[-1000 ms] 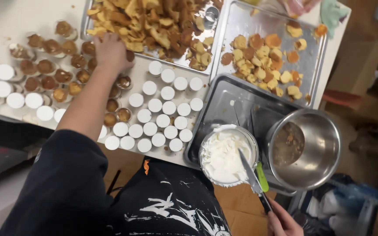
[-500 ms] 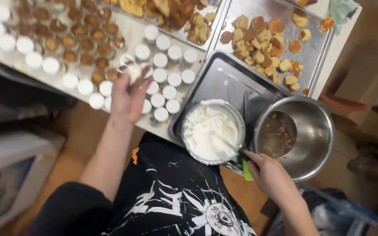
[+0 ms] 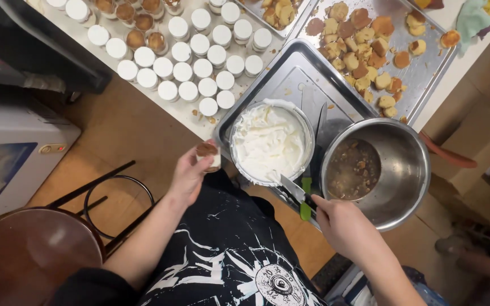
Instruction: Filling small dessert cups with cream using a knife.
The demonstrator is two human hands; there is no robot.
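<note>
Between the fingers of the left hand (image 3: 191, 173) sits a small cup (image 3: 208, 156), pinched closed around its side w/ the brown cake layer at top facing up. It is held level, I think so that nothing falls out, and it hangs just off the table edge, close to the left of the cream bowl (image 3: 271, 141). So the cup is short way from the cream, not back w/ the others.

Right hand (image 3: 341, 224) is closed on the green handle of a spatula (image 3: 296, 191). From that grip the blade goes up and left, and its tip lies at the near rim of the cream bowl, touching the white cream. Handle is held low and flat, approx. along the bowl rim, which seems good for taking a little cream at the edge.

Just right of the spatula grip is a steel mixing bowl (image 3: 406, 170) w/ brown liquid and crumbs at its bottom. Both bowls stand on a metal tray (image 3: 290, 71), so drips stay on the tray, probably.

Far above the left hand, rows of small cups w/ white lids (image 3: 191, 68) stand tight together; some open ones w/ brown tops are further left of them. Far above the right hand, a 2nd tray w/ cake pieces (image 3: 369, 51) lies. Below the left arm a round brown stool (image 3: 32, 255) is seen on the floor.
</note>
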